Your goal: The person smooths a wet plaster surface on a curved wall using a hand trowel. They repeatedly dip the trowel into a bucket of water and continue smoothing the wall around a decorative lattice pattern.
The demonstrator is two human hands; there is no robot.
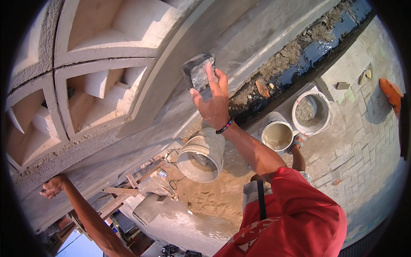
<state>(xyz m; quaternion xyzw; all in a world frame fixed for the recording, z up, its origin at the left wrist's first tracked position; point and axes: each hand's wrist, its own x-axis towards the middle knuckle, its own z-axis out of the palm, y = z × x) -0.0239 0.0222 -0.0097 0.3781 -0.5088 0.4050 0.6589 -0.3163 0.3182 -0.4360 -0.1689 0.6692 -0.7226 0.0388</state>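
Note:
My right hand (212, 100) is at the grey plastered wall (171, 100), its fingers and thumb laid over a flat rectangular pad (199, 73) with a smeared grey face and dark edges. The pad lies against the wall's surface; its side toward the wall is hidden. A dark beaded bracelet (224, 126) is on that wrist. My left hand (53, 186) is farther left, against the wall below the pale concrete vent blocks (98, 96). Its fingers are curled in, and nothing shows in them.
A tipped pale bucket (201, 156) lies near a heap of sand (209, 195). Two buckets, one of grey mix (278, 136) and a larger one (312, 112), stand right beside my foot. A water-filled ditch (317, 55) runs along the wall's foot. Wooden planks (122, 190) lie lower left.

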